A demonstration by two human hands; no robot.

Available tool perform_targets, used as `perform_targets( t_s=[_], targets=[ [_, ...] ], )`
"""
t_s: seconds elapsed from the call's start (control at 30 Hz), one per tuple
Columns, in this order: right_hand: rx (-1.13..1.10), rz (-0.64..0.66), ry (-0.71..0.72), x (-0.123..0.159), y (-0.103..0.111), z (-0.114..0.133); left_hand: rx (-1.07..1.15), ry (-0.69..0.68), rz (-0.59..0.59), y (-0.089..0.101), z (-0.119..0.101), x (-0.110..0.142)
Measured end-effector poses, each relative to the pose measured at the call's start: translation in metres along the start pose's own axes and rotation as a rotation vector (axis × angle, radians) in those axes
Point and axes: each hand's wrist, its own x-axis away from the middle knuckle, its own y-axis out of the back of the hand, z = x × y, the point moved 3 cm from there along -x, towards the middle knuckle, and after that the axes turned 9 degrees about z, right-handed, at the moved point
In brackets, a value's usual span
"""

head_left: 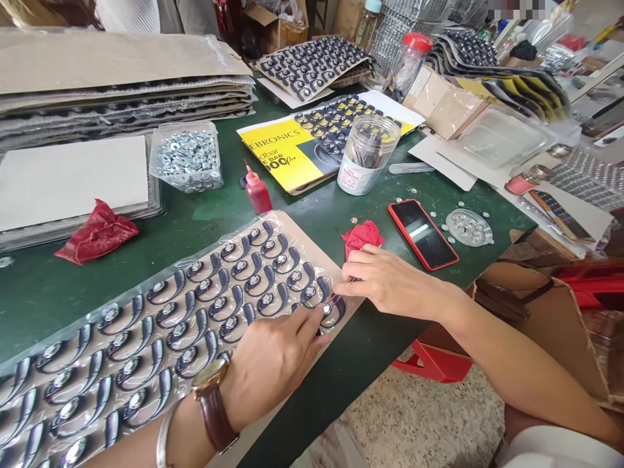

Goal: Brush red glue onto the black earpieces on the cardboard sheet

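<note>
A long blister tray of dark hook-shaped earpieces with shiny round discs lies on the green table. My left hand, with a brown wristwatch, rests on the tray's near right end, its forefinger stretched to the last earpiece. My right hand sits just right of the tray, fingers pinched on a thin tool whose tip touches that same earpiece. A small red cloth lies right behind my right hand.
Red glue bottle, box of washers, clear jar, red phone, round lid with small parts and another red cloth stand around. Stacked trays fill the back left. The table edge drops to a red stool.
</note>
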Motion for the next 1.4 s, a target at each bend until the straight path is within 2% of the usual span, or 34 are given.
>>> perform_targets(
  t_s=[0.13,0.3,0.53,0.73,1.2,1.3,1.4],
  targets=[
    [0.012,0.01,0.002,-0.002,0.006,0.003,-0.003,0.001,-0.014,-0.002,0.002,0.0],
    [-0.02,0.001,0.003,0.0,0.002,0.001,-0.03,-0.055,-0.038,-0.001,-0.002,0.005],
    [0.016,-0.031,0.028,0.0,0.001,0.0,-0.146,-0.076,-0.005,-0.008,-0.007,0.008],
    [0.051,-0.061,0.043,0.001,0.001,0.004,-0.139,-0.072,-0.01,-0.01,-0.006,0.01],
    [-0.046,0.051,0.021,-0.003,-0.007,-0.007,-0.046,-0.052,-0.053,-0.005,0.0,0.005],
    [-0.028,0.073,0.001,0.001,-0.001,-0.002,-0.035,-0.06,0.004,-0.005,-0.002,-0.003],
    [0.067,0.033,-0.083,0.012,0.021,0.007,-0.02,-0.066,0.084,-0.004,-0.003,-0.012]
  ],
)
